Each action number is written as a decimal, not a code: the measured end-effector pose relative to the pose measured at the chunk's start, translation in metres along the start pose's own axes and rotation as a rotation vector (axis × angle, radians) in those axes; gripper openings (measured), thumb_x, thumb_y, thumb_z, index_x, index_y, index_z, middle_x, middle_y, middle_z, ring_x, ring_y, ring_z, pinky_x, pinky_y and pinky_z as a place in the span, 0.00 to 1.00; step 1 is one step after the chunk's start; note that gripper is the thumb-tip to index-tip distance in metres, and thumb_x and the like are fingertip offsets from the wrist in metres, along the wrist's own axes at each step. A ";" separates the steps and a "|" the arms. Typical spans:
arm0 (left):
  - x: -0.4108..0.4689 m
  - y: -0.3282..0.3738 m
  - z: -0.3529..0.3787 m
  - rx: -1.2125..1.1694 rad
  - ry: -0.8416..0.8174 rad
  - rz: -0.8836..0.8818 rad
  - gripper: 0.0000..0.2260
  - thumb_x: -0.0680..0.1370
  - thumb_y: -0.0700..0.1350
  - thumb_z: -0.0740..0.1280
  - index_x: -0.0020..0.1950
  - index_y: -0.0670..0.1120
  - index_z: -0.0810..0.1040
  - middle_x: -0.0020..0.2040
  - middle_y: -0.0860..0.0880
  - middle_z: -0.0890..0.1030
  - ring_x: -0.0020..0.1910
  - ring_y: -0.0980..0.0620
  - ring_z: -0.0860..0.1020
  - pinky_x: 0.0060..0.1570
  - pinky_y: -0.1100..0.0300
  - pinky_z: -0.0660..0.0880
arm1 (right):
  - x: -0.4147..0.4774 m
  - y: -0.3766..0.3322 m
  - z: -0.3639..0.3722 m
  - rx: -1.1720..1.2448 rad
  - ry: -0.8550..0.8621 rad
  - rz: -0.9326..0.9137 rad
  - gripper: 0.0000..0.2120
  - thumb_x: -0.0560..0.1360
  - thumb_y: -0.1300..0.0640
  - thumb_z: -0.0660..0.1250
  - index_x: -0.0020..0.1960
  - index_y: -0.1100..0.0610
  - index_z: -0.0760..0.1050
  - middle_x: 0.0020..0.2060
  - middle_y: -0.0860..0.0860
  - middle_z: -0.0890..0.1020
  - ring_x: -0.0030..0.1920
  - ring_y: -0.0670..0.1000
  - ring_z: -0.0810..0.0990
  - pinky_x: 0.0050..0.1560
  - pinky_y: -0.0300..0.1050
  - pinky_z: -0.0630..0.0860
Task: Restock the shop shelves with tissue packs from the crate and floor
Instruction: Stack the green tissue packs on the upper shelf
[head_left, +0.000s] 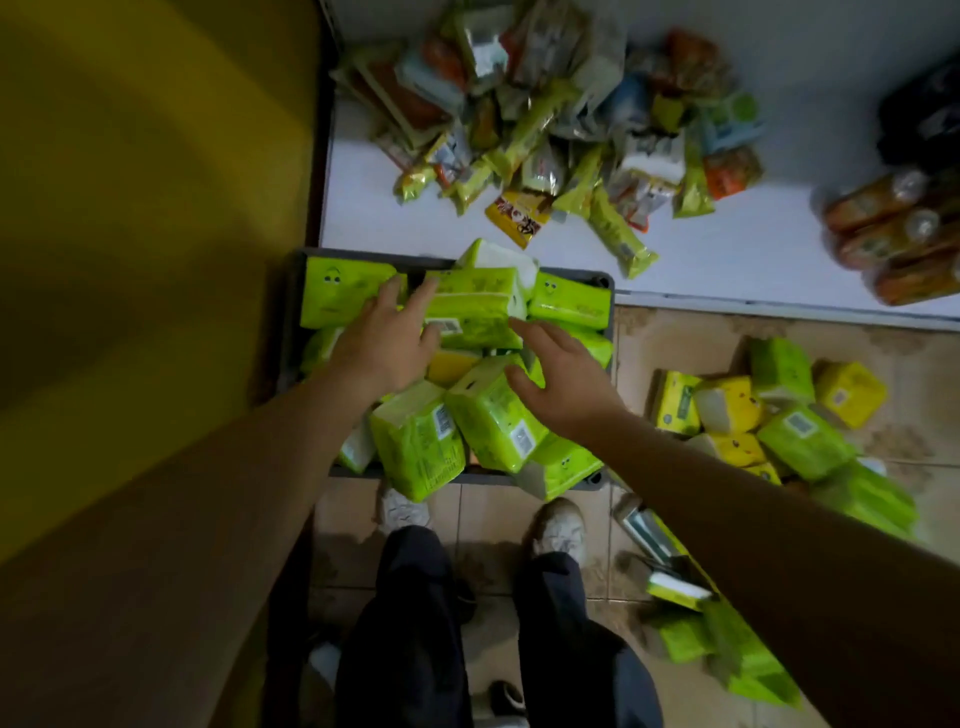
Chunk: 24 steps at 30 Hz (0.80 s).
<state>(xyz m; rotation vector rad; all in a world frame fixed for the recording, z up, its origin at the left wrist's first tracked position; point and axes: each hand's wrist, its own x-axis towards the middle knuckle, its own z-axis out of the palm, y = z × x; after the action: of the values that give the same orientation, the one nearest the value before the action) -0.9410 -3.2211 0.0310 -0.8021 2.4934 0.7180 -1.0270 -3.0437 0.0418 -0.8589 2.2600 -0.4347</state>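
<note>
A dull yellow panel fills the left side. Beyond it a low white surface carries a heap of snack packets and wrapped bottles. The floor is beige patterned tile, and the light is dim.

No text can be read with certainty. The green tissue packs near the middle carry white barcode labels, but their print is too blurred. A yellow snack packet on the far white shelf shows large dark characters, which are also not legible.
</note>
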 end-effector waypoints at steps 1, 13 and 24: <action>0.015 -0.007 0.009 0.056 0.003 0.026 0.26 0.80 0.54 0.53 0.77 0.49 0.53 0.74 0.36 0.57 0.72 0.37 0.58 0.70 0.48 0.59 | 0.012 0.003 0.006 0.002 0.011 0.008 0.26 0.78 0.51 0.59 0.74 0.50 0.57 0.73 0.56 0.61 0.73 0.57 0.60 0.68 0.51 0.63; 0.064 -0.004 0.046 -0.426 0.004 -0.117 0.31 0.80 0.47 0.61 0.77 0.53 0.46 0.70 0.40 0.68 0.60 0.39 0.73 0.60 0.45 0.71 | 0.067 -0.004 0.049 0.477 0.172 0.240 0.30 0.77 0.54 0.62 0.75 0.46 0.52 0.73 0.54 0.61 0.71 0.53 0.62 0.62 0.38 0.62; -0.073 0.075 -0.025 -1.053 0.227 -0.356 0.23 0.78 0.56 0.60 0.73 0.59 0.62 0.71 0.43 0.61 0.70 0.45 0.64 0.67 0.48 0.66 | -0.051 -0.061 -0.046 0.522 0.265 0.211 0.30 0.75 0.57 0.66 0.74 0.49 0.58 0.63 0.56 0.64 0.47 0.46 0.69 0.45 0.28 0.62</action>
<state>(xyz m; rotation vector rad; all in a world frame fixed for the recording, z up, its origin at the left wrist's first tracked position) -0.9392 -3.1534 0.1141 -1.6785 1.9142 1.9045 -1.0025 -3.0498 0.1296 -0.3051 2.2737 -1.0286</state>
